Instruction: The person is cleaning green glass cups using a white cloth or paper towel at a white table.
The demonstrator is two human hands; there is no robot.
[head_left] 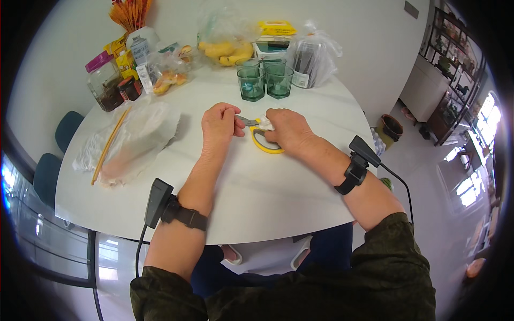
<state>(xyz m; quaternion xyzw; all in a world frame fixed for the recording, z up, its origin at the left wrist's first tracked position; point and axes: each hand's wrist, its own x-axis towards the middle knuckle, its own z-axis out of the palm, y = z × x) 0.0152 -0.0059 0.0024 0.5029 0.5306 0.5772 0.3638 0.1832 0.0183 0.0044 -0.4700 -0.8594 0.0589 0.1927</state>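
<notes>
A pair of scissors with yellow-and-grey handles is over the white table, blades pointing left. My left hand has its fingers curled at the blade end, and the tips are hidden behind them. My right hand pinches a crumpled white tissue against the scissors near the pivot. That hand covers part of the handle loops. Just beyond both hands stand several green glass tumblers, grouped close together.
On the left of the table, a wooden stick lies across clear plastic packaging. Behind are a purple-lidded jar, bagged fruit, bananas and a dark canister in a plastic bag.
</notes>
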